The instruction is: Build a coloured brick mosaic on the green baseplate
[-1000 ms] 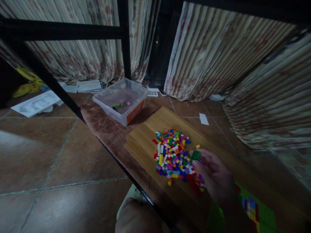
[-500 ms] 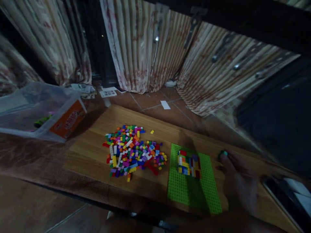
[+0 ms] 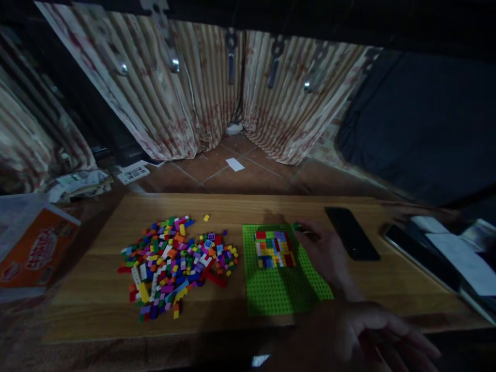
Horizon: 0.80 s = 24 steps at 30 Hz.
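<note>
My right hand (image 3: 323,253) is at the right edge of a green studded baseplate (image 3: 271,299). Its thumb and fingers pinch a small dark green toy brick (image 3: 296,227) near the plate's upper right corner. On the plate, just left of those fingertips, sits a nearly square patch of multicoloured bricks (image 3: 274,249). Closer to the camera, low in the view, my left hand (image 3: 368,330) hangs in shadow with fingers apart and pointing right; nothing shows in it. A loose pile of mixed bricks (image 3: 174,263) lies on the wooden board left of the plate.
A black phone (image 3: 352,232) lies right of my right hand. Farther right are another dark device (image 3: 420,257) and white papers (image 3: 465,263). A clear bin with an orange label (image 3: 36,248) stands at far left. Striped curtains (image 3: 186,98) hang behind the wooden board (image 3: 96,305).
The view has swung right, bringing the black phone into sight. My right hand has come in from beyond the plate to its edge, still pinching the brick. My left hand now shows clearly.
</note>
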### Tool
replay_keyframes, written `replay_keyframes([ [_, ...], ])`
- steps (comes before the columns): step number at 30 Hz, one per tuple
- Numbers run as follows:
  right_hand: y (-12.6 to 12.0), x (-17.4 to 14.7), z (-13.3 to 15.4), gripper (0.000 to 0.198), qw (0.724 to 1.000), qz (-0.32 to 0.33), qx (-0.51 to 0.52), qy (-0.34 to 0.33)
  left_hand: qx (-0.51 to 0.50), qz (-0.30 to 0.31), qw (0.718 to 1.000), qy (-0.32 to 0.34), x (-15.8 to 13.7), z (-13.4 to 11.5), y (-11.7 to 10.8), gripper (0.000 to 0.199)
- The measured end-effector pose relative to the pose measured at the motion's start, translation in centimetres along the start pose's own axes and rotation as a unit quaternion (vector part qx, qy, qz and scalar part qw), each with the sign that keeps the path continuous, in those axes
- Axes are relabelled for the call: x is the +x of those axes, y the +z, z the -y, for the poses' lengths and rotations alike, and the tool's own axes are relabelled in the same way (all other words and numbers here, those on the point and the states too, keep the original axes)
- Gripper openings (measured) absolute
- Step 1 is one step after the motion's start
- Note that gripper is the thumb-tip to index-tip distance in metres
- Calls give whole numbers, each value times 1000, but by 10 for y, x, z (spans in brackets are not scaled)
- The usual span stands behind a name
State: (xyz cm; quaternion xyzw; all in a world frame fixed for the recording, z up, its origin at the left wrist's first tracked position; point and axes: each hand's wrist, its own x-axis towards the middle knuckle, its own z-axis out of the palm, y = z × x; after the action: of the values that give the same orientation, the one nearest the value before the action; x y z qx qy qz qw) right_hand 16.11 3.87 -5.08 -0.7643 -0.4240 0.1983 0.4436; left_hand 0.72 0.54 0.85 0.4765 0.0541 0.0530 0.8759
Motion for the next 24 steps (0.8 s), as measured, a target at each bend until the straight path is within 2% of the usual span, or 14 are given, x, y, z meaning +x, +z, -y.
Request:
replay_keyframes([
  [7, 3, 1, 0, 30, 997, 28, -69, -10, -1, -102, 993, -58, -1, -12, 13, 53],
  [16, 10, -2, -1, 32, 992, 56, -106, -25, 35, -99, 991, -79, 4, -10, 11, 51],
  [19, 14, -4, 0, 33, 990, 59, -126, -26, 62, -91, 991, -73, 4, -11, 10, 50],
  [24, 16, -5, 1, 34, 987, 67, -138, -36, 48, -89, 993, -59, 4, -11, 8, 51],
])
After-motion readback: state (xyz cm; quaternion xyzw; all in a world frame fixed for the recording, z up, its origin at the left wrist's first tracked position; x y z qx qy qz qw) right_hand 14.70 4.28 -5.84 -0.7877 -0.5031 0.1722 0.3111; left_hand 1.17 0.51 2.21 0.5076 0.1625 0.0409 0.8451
